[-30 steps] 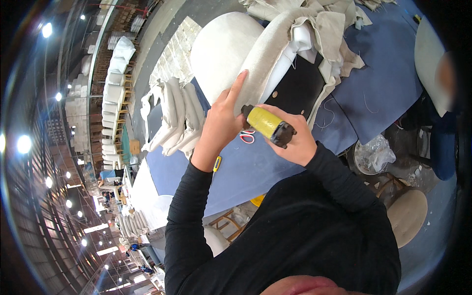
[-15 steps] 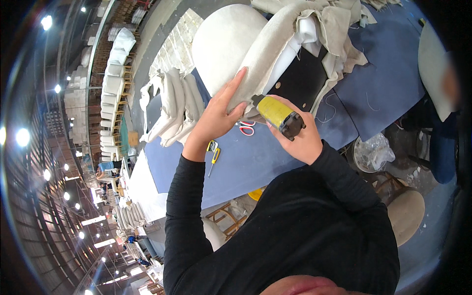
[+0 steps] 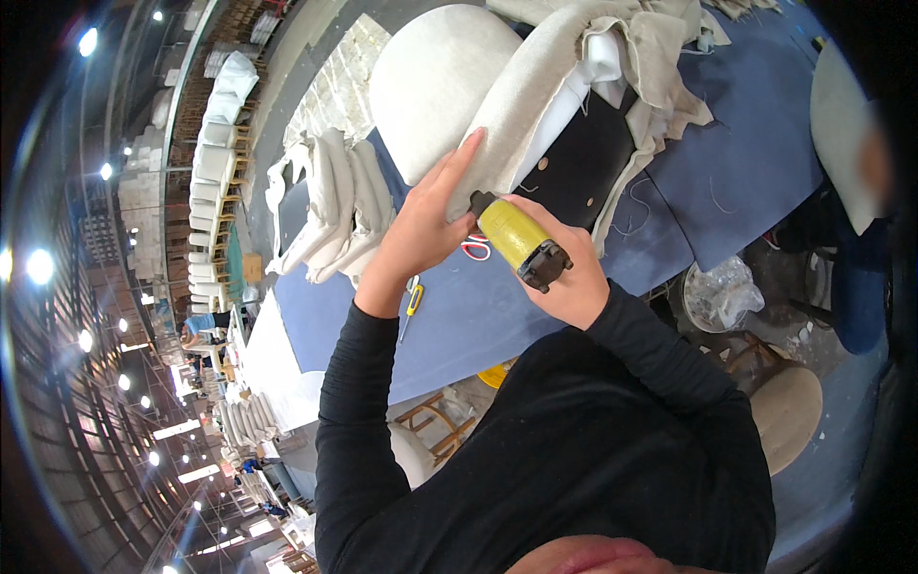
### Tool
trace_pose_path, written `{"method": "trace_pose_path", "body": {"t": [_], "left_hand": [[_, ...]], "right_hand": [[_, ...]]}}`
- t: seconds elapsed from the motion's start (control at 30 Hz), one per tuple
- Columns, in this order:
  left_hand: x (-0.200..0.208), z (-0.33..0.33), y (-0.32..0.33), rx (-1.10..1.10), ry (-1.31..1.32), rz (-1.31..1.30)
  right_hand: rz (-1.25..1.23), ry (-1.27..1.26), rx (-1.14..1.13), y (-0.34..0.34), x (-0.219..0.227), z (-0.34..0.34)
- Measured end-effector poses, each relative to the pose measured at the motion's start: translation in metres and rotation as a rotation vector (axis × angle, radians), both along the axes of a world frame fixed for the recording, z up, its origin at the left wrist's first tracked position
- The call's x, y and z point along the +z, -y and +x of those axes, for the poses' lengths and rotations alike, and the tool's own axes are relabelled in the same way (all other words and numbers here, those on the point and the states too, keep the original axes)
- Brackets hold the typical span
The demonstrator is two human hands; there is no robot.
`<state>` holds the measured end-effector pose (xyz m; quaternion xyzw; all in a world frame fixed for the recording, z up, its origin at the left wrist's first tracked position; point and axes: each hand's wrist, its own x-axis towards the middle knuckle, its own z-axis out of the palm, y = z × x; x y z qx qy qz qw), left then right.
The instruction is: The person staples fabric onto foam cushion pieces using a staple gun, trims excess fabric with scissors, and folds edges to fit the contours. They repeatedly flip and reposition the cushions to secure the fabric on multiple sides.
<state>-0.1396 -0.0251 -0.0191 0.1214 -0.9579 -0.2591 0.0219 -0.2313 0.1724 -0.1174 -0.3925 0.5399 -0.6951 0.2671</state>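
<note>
Yellow tool (image 3: 513, 232) has shifted leftward, at near end of beige cushion (image 3: 521, 100). Right hand (image 3: 583, 277): fingers closed around tool. Left hand (image 3: 428, 225): fingers extended against cushion.

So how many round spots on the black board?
2 visible: one spot nearer the white padding, the other spot near the loose fabric along the board's opposite edge. More may be hidden under fabric.

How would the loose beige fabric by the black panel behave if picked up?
The loose beige fabric would probably flop, as it already lies in soft folds. Its ragged edge suggests it might fray or shed threads.
</note>
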Motion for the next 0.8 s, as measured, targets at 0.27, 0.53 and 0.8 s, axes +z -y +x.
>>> {"method": "trace_pose_path", "body": {"t": [0.27,0.53,0.8], "left_hand": [[0.004,0.0,-0.004,-0.004,0.014,-0.014],[0.003,0.001,0.0,-0.039,-0.019,-0.004],[0.0,0.008,0.004,-0.003,-0.032,0.06]], "right_hand": [[-0.028,-0.027,0.027,0.002,0.001,0.004],[-0.05,-0.045,0.052,-0.004,0.004,0.002],[-0.086,0.093,0.04,-0.002,-0.014,-0.002]]}}
